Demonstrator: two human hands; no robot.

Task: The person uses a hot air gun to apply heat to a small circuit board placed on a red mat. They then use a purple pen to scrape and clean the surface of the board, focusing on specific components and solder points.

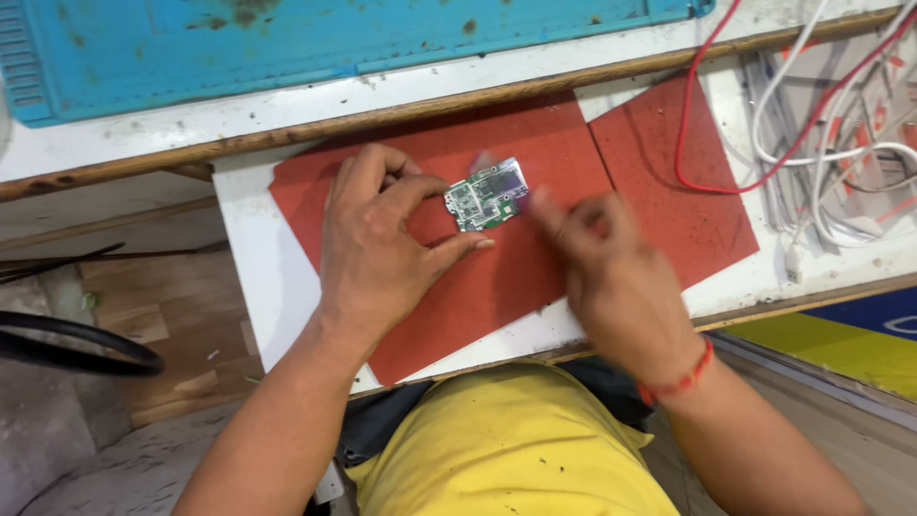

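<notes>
L hand [377,244]: palm down, wrist straight, thumb and index finger spread in a pinch pose, other fingers curled. R hand [611,272]: motion-blurred, fingers loosely curled, index fingertip extended fwd; red cord band on wrist. Both forearms bare.

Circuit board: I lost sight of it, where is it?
The circuit board lies on the red mat, mid-frame, touching the left hand, the right hand close by.

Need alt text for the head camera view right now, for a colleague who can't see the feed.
A person's left hand holds a small green circuit board by its edge over a red mat, while the motion-blurred right hand, a red thread bracelet on its wrist, reaches toward the board. A blue work mat lies behind, with red and white cables at the right.
</notes>
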